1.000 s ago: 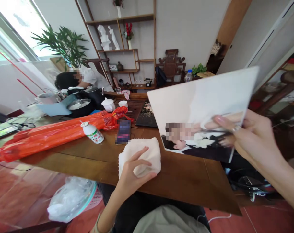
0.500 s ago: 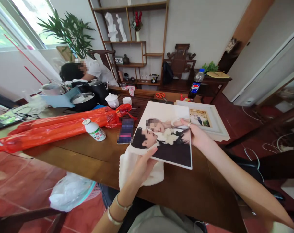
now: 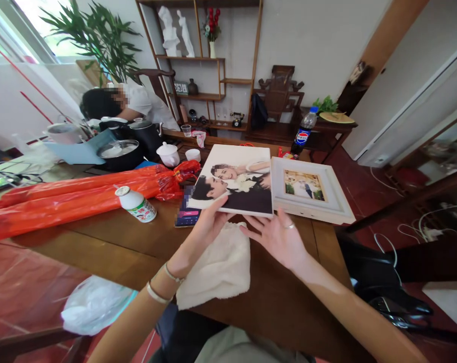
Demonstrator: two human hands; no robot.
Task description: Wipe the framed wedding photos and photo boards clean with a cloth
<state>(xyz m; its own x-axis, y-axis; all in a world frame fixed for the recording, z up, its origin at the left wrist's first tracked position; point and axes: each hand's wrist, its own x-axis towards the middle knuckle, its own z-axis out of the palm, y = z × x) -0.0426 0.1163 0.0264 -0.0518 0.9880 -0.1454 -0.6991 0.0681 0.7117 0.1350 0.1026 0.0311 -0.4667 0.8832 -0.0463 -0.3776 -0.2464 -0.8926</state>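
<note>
A large photo print (image 3: 236,177) of a couple lies flat on the wooden table (image 3: 111,242), its left corner over a phone (image 3: 186,218). My left hand (image 3: 209,222) touches the print's near edge with the fingers pinched on it. My right hand (image 3: 279,236) hovers open just below the print's near right corner, fingers spread, a ring on one finger. A white cloth (image 3: 220,264) lies on the table under and between my hands. A white picture frame (image 3: 311,194) with a small photo sits right of the print.
Long orange plastic-wrapped rolls (image 3: 73,199) and a small white bottle (image 3: 135,204) lie at left. Pots, a teapot and cups stand behind, where another person leans over the table. A cola bottle (image 3: 303,133) stands at the back. A plastic bag (image 3: 94,305) lies on the floor.
The print went from held up in my right hand to lying flat farther back on the table. My right hand let go and opened; my left left the cloth for the print's edge.
</note>
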